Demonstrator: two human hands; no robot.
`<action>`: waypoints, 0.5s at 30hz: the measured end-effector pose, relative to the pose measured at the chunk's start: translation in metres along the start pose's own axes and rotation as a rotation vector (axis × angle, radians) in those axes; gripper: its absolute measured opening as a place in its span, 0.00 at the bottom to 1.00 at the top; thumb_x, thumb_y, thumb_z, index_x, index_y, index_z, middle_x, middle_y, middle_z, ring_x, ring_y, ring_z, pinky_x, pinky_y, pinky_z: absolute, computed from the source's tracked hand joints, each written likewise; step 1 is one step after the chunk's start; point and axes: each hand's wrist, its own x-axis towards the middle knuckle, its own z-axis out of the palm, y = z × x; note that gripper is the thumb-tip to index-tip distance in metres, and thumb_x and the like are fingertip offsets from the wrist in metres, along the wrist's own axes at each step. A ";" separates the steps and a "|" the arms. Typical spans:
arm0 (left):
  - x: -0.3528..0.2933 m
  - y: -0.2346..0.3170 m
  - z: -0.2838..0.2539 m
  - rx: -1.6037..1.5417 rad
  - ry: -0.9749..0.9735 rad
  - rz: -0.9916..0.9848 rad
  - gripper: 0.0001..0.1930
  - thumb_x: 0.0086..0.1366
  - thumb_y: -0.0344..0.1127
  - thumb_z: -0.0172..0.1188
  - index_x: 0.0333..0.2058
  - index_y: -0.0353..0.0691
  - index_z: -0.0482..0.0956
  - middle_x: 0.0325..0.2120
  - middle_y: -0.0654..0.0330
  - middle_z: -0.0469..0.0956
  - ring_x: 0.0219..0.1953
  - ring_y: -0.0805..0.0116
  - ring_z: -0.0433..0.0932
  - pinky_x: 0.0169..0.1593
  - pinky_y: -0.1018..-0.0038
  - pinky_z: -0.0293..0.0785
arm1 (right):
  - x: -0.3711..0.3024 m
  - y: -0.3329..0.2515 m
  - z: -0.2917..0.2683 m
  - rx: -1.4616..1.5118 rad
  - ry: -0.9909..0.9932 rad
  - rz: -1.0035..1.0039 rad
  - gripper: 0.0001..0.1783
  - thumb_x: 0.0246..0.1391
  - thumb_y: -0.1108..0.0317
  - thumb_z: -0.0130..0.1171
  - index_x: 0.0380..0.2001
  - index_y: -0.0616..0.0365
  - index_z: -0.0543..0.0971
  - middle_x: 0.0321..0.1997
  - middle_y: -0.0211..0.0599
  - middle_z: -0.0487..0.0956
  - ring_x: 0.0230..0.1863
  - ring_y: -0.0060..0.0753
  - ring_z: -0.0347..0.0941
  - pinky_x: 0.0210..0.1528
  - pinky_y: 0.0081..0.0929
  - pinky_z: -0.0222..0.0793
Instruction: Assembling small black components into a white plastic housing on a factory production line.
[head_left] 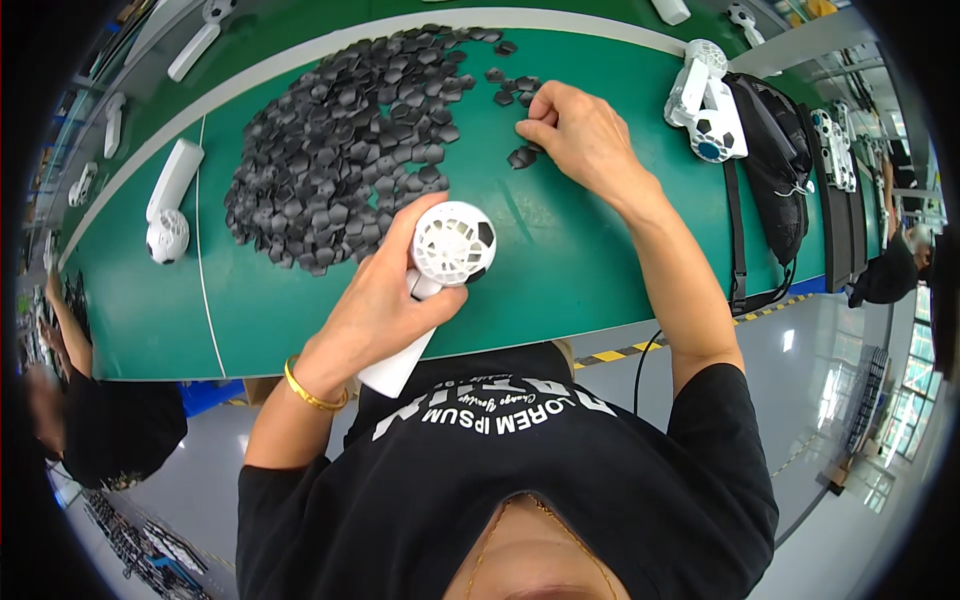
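Observation:
My left hand [385, 300] is closed round the handle of a white handheld fan [400, 367]. The fan's round head, a football-patterned cage [452, 243], faces up and carries a few black patches on its right side. Over the table, my right hand [585, 135] has thumb and forefinger drawn together in a pinch. What is between those fingertips, if anything, is hidden. Loose black pentagon pieces [522, 157] lie just below the fingertips, and several more are beside them. A broad heap of the same pieces [340, 140] spreads left of my right hand, beyond my left hand.
Another white fan [172, 205] lies at the left, near a white line on the green table [560, 290]. White fans [708, 105] are grouped at the right beside a black backpack [775, 150]. Another person [115, 420] is at the far left.

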 end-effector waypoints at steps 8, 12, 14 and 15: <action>0.004 0.013 -0.009 0.304 -0.066 0.095 0.35 0.52 0.30 0.62 0.60 0.38 0.58 0.31 0.42 0.79 0.35 0.46 0.80 0.40 0.62 0.75 | -0.015 -0.015 -0.009 0.249 0.001 -0.138 0.09 0.54 0.70 0.62 0.32 0.61 0.73 0.24 0.32 0.76 0.26 0.23 0.71 0.30 0.23 0.67; 0.007 0.009 -0.009 0.438 -0.052 0.187 0.30 0.51 0.30 0.62 0.54 0.35 0.61 0.26 0.43 0.79 0.29 0.44 0.79 0.34 0.58 0.74 | -0.042 -0.038 -0.029 0.625 -0.179 -0.075 0.07 0.55 0.72 0.61 0.32 0.62 0.73 0.26 0.30 0.75 0.26 0.19 0.68 0.29 0.18 0.65; 0.008 0.009 -0.010 0.464 -0.064 0.179 0.29 0.51 0.30 0.62 0.52 0.34 0.62 0.25 0.44 0.78 0.29 0.44 0.79 0.33 0.58 0.73 | -0.052 -0.045 -0.036 0.586 -0.290 -0.146 0.06 0.55 0.72 0.61 0.32 0.62 0.74 0.27 0.30 0.75 0.26 0.20 0.68 0.29 0.20 0.65; 0.009 0.011 -0.010 0.495 -0.082 0.177 0.28 0.51 0.30 0.62 0.50 0.34 0.62 0.25 0.45 0.78 0.28 0.45 0.79 0.32 0.58 0.73 | -0.055 -0.046 -0.038 0.567 -0.341 -0.180 0.06 0.55 0.73 0.60 0.33 0.62 0.75 0.27 0.31 0.75 0.26 0.21 0.68 0.29 0.20 0.65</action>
